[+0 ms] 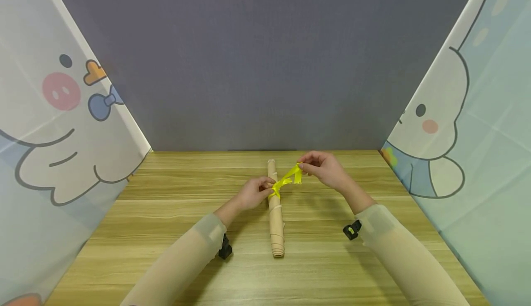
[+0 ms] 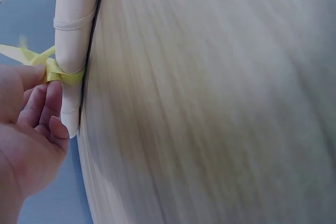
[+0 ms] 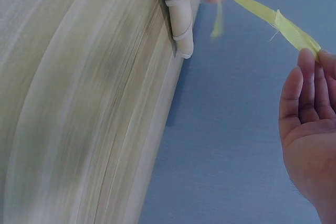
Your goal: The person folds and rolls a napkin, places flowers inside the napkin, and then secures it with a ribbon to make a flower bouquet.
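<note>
A beige rolled-up sheet (image 1: 275,230) lies lengthwise on the table, its spiral end toward me. Around its upper half goes a yellow ribbon (image 1: 275,191), which also shows in the left wrist view as a band (image 2: 72,77) with a knot-like bunch at its side. My left hand (image 1: 253,193) pinches the ribbon right at the roll, between thumb and fingers. Up and to the right, my right hand (image 1: 325,170) pinches a stretch of ribbon (image 3: 294,32) between thumb and fingertips, drawn out from the roll. Another short ribbon tail hangs loose near the roll.
The wood-grain table (image 1: 174,232) stretches out on both sides of the roll. A grey panel (image 1: 265,66) stands behind it, with cartoon-printed cloth walls (image 1: 439,112) at left and right. Each wrist carries a small black camera (image 1: 351,230).
</note>
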`<state>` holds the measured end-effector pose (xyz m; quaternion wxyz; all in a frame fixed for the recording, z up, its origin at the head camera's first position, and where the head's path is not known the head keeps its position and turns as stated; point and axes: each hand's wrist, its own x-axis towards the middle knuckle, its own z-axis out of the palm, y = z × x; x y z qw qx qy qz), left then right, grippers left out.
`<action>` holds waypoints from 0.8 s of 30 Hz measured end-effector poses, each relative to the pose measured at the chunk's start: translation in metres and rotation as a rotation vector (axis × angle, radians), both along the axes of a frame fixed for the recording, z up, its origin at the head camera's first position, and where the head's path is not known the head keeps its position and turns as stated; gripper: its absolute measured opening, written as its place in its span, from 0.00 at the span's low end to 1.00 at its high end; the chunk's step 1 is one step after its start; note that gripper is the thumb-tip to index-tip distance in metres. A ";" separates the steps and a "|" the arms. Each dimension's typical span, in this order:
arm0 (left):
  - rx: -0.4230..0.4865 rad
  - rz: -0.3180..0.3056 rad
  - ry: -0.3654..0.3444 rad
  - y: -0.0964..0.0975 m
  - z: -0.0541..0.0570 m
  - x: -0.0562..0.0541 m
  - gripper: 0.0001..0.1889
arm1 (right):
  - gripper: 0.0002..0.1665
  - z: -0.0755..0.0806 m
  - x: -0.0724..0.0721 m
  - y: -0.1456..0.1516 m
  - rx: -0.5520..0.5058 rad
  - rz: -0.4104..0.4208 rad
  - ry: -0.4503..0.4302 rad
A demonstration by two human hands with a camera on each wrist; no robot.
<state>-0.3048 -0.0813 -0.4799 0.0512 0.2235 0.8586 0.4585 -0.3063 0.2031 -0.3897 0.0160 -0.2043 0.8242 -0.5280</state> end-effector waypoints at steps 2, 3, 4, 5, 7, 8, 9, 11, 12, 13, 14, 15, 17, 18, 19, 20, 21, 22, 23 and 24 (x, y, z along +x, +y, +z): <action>0.018 0.002 -0.012 0.000 -0.001 0.000 0.12 | 0.13 0.000 0.000 0.000 0.000 -0.001 -0.006; 0.019 0.003 -0.011 0.000 -0.001 -0.001 0.11 | 0.13 0.000 0.000 0.000 0.000 -0.002 -0.008; 0.017 0.005 -0.010 0.000 -0.001 -0.001 0.10 | 0.13 0.000 0.001 0.000 0.000 -0.003 -0.011; 0.008 0.008 -0.005 0.000 -0.001 -0.001 0.09 | 0.13 0.000 0.001 -0.001 -0.002 -0.003 -0.014; -0.016 0.010 0.001 0.000 -0.001 0.000 0.10 | 0.13 0.000 0.001 -0.001 -0.002 -0.002 -0.017; -0.023 0.011 -0.001 0.000 -0.001 0.000 0.10 | 0.13 0.000 0.001 -0.001 -0.002 -0.002 -0.018; -0.026 0.010 -0.011 0.000 0.000 0.000 0.11 | 0.13 0.000 0.001 -0.001 -0.002 -0.002 -0.019; -0.020 0.008 -0.040 0.000 0.000 0.001 0.11 | 0.13 -0.001 0.001 -0.001 -0.003 0.000 -0.019; -0.014 0.006 -0.054 0.000 0.000 0.001 0.12 | 0.13 -0.001 0.001 -0.001 -0.002 0.000 -0.018; -0.005 0.005 -0.065 0.001 0.000 0.001 0.13 | 0.13 -0.001 0.001 -0.001 -0.003 0.000 -0.016; -0.001 0.006 -0.075 0.001 0.001 0.001 0.13 | 0.13 -0.001 0.001 -0.002 -0.003 0.000 -0.015; -0.001 0.006 -0.075 0.001 0.001 0.001 0.13 | 0.13 -0.001 0.001 -0.002 -0.005 0.000 -0.014; -0.008 0.010 -0.054 0.002 0.001 0.001 0.11 | 0.13 0.000 0.001 -0.002 -0.005 -0.002 -0.011; -0.010 0.008 -0.040 0.001 0.001 0.001 0.10 | 0.12 0.000 0.001 -0.002 -0.004 -0.003 -0.009; -0.015 0.009 -0.026 0.001 0.002 0.001 0.09 | 0.12 0.000 0.001 -0.002 -0.002 -0.005 -0.008; -0.023 0.008 -0.010 0.001 0.002 0.002 0.08 | 0.12 0.000 0.001 -0.001 0.002 -0.006 -0.006; -0.030 0.009 0.006 0.001 0.002 0.002 0.07 | 0.12 0.000 0.001 -0.001 0.005 -0.007 -0.003; -0.038 0.007 0.022 0.001 0.002 0.002 0.07 | 0.12 -0.001 0.001 -0.001 0.009 -0.008 0.000; -0.042 0.005 0.039 0.000 0.002 0.002 0.07 | 0.12 -0.001 0.001 -0.001 0.013 -0.008 0.002; -0.047 0.003 0.057 0.000 0.001 0.001 0.07 | 0.12 -0.001 0.000 -0.001 0.016 -0.008 0.003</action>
